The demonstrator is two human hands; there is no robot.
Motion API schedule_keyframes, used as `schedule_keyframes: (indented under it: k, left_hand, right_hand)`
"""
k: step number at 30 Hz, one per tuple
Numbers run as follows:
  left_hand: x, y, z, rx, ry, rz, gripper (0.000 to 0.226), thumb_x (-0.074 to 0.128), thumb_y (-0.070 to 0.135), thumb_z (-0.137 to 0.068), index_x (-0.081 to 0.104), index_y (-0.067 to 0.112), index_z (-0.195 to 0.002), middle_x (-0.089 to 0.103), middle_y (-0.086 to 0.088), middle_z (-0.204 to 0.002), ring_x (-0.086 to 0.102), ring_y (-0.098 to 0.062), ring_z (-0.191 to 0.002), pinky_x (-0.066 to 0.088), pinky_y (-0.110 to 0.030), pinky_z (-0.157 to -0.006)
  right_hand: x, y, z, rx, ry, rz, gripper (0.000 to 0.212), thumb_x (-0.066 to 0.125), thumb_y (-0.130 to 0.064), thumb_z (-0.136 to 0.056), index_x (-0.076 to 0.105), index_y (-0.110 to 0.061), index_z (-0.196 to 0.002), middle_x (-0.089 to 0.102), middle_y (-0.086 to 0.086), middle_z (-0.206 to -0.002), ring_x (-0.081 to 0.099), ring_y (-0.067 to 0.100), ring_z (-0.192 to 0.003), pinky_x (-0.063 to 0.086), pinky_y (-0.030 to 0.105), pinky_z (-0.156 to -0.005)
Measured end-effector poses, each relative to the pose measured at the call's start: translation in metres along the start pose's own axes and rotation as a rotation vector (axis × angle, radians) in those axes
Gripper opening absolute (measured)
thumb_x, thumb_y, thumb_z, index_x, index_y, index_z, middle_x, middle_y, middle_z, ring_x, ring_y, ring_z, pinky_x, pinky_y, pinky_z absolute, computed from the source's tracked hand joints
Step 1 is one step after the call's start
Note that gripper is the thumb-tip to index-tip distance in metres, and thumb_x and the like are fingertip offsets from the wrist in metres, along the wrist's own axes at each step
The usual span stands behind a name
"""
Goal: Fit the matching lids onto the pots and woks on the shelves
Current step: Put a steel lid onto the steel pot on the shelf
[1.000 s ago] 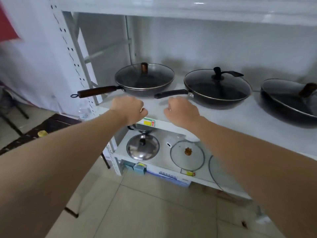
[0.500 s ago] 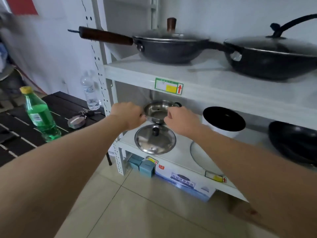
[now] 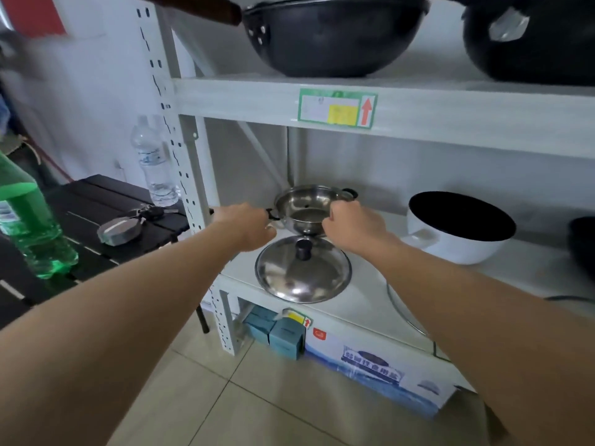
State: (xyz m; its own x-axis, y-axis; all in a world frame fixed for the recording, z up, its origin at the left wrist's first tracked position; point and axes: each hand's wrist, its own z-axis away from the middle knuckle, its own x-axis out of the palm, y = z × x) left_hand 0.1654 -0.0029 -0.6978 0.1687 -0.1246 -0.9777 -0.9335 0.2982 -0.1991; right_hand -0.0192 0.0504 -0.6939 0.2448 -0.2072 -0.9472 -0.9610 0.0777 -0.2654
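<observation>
A small steel pot (image 3: 309, 201) stands at the left end of the lower shelf (image 3: 370, 294), open on top. My left hand (image 3: 248, 225) is closed at its black left handle. My right hand (image 3: 354, 225) curls over the rim on the right side. Just in front of the pot lies its steel lid (image 3: 302, 275), knob up. A white pot (image 3: 450, 246) with a black inside stands to the right without a lid. A glass lid (image 3: 399, 304) lies flat in front of it, partly hidden by my right arm. Two black woks (image 3: 331, 37) (image 3: 531, 49) sit on the upper shelf.
A dark wok (image 3: 582, 243) shows at the right edge of the lower shelf. Left of the rack, a black slatted table (image 3: 90, 201) carries a green bottle (image 3: 29, 226), a clear water bottle (image 3: 154, 162) and keys (image 3: 128, 223). Boxes (image 3: 283, 336) sit under the shelf.
My view has dropped from the upper shelf to the lower one. Both hands moved down from the upper shelf's edge and closed on the steel pot.
</observation>
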Motion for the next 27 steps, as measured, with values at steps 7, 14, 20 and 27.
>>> schedule_keyframes:
  k: [7, 14, 20, 27]
  left_hand:
    - [0.027, 0.009, -0.08, -0.083, -0.112, 0.09, 0.036, 0.041, 0.033, -0.09, 0.059, 0.018, -0.117, 0.063, -0.004, -0.114, 0.062, -0.027, -0.104, 0.047, -0.036, -0.083]
    - [0.065, -0.01, -0.131, -0.137, -0.052, 0.182, 0.031, 0.042, 0.031, -0.095, 0.052, 0.024, -0.124, 0.062, -0.005, -0.116, 0.06, -0.029, -0.107, 0.042, -0.036, -0.076]
    - [0.106, 0.007, -0.179, -0.143, -0.103, 0.298, 0.047, 0.044, 0.043, -0.095, 0.036, 0.031, -0.14, 0.055, -0.007, -0.132, 0.054, -0.032, -0.121, 0.043, -0.042, -0.095]
    - [0.151, 0.004, -0.214, -0.078, -0.18, 0.335, 0.045, 0.037, 0.03, -0.097, 0.039, 0.021, -0.141, 0.053, -0.014, -0.135, 0.051, -0.036, -0.122, 0.043, -0.045, -0.098]
  right_hand:
    - [0.022, 0.019, -0.055, -0.006, -0.107, 0.058, 0.022, 0.042, -0.025, -0.094, 0.058, -0.014, -0.104, 0.054, 0.005, -0.093, 0.059, 0.03, -0.096, 0.042, 0.033, -0.076]
    - [0.069, -0.001, -0.102, -0.082, -0.17, 0.099, 0.013, 0.042, -0.025, -0.092, 0.053, -0.017, -0.089, 0.057, 0.005, -0.092, 0.058, 0.027, -0.09, 0.044, 0.034, -0.076]
    - [0.118, -0.002, -0.127, -0.081, -0.161, 0.101, 0.028, 0.041, -0.03, -0.092, 0.056, -0.016, -0.11, 0.06, 0.01, -0.114, 0.056, 0.033, -0.11, 0.045, 0.043, -0.092]
    - [0.153, 0.009, -0.132, -0.119, -0.168, 0.127, 0.04, 0.043, -0.042, -0.091, 0.051, -0.016, -0.119, 0.058, 0.01, -0.121, 0.056, 0.032, -0.11, 0.043, 0.038, -0.082]
